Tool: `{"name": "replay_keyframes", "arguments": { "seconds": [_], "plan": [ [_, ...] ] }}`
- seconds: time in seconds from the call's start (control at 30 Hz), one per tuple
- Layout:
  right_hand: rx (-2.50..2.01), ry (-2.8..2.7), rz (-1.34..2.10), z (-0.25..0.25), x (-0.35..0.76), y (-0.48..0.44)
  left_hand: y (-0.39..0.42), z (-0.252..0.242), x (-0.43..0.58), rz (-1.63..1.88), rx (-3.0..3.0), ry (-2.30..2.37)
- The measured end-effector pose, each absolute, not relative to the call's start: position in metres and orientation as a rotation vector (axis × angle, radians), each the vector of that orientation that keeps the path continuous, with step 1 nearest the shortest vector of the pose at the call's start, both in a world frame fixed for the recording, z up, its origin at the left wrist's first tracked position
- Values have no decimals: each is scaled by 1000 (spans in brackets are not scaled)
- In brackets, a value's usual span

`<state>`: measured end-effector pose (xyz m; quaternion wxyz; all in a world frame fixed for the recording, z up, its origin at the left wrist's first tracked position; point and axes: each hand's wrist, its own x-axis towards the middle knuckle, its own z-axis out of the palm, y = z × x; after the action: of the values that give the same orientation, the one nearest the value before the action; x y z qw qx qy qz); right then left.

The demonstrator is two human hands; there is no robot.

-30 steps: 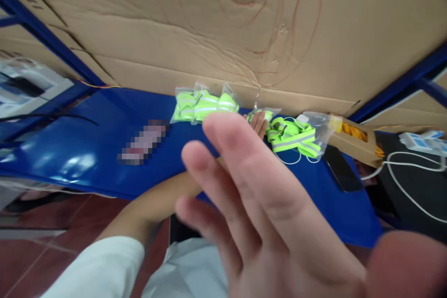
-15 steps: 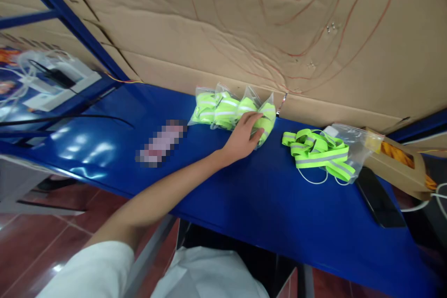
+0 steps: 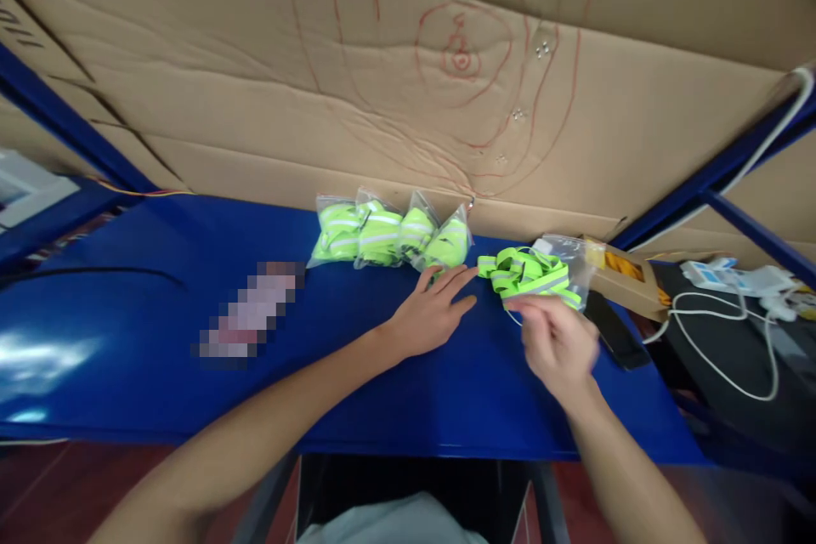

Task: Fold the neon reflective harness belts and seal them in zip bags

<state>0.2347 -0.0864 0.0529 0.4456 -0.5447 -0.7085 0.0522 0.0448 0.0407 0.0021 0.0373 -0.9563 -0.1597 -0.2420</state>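
Note:
My left hand (image 3: pixel 432 313) is open, palm down, with its fingers reaching toward the nearest clear zip bag (image 3: pixel 448 245), which holds a folded neon-yellow reflective strap. That bag is the rightmost in an overlapping row of several similar bags (image 3: pixel 377 234) along the cardboard. At the right, a loose heap of reflective strap (image 3: pixel 529 272) with grey stripes lies on the table. My right hand (image 3: pixel 561 344) is over the front edge of this heap, its fingers bent and smeared by motion. Whether it grips the strap cannot be made out. An unfilled clear zip bag (image 3: pixel 577 259) lies behind the heap.
A black phone (image 3: pixel 617 331) and an open cardboard box (image 3: pixel 628 276) lie right of the strap on the blue table (image 3: pixel 357 391). A blurred-out item (image 3: pixel 252 314) is at the left. Behind stands a cardboard panel (image 3: pixel 255 102); white cables (image 3: pixel 720 302) lie far right.
My right hand has come into view at the loose strap. My left hand has drawn back from the rightmost bag, its fingers now straighter. The view has swung to the right.

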Motion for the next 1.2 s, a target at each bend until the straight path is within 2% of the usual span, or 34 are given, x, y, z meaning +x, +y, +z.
{"name": "replay_keyframes", "arguments": {
  "seconds": [0.17,0.37,0.87,1.03,1.2],
  "plan": [
    [-1391,-1862,51,21,262,-7,41,-5,24,-774,-3060,-457],
    [-1480,-1845,136,-18,257,-6,52,-21,22,-685,-3214,-519],
    [-1482,-2066,200,-29,241,-7,49,-28,24,-484,-3261,-528],
    [-1500,-2127,105,-26,240,-7,49,-27,24,-452,-3264,-530],
    [-1593,-2024,-141,3,263,-12,51,-25,23,-464,-3286,-514]
  ]
}}
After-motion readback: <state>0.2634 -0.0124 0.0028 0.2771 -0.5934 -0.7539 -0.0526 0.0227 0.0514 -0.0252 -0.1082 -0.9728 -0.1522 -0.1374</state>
